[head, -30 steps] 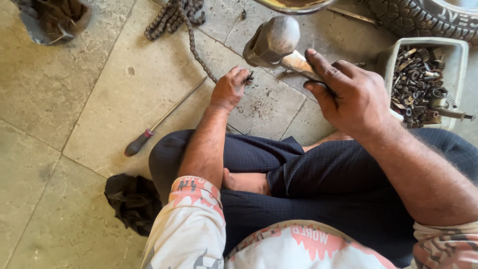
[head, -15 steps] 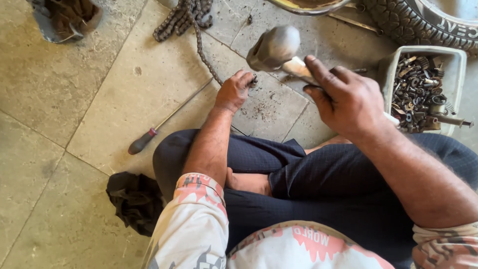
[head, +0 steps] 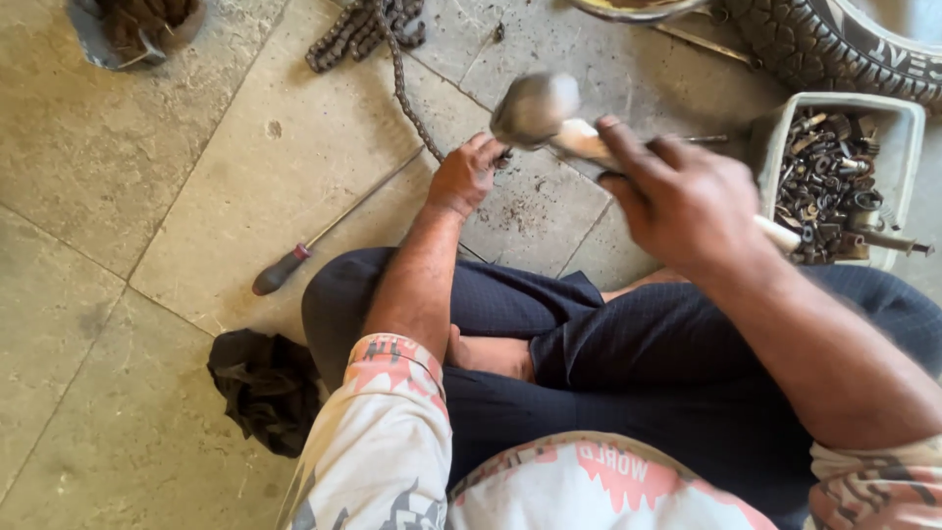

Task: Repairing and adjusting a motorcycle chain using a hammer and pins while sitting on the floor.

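Ur R hand [head: 687, 201] fisted on hammer [head: 535, 106], L hand [head: 463, 177] pinching chain [head: 397, 74] at 12 o'clock; glancing blow could smash fingers.

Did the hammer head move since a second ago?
Yes. The hammer head, held in the right hand, is now blurred and sits lower, closer to the left hand that stays pressed on the chain on the floor.

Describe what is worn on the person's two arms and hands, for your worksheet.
Both hands, left hand and right hand, are bare, without gloves or rings in view. The forearms are bare too. Short sleeves end near the elbows, pale with pink and grey print.
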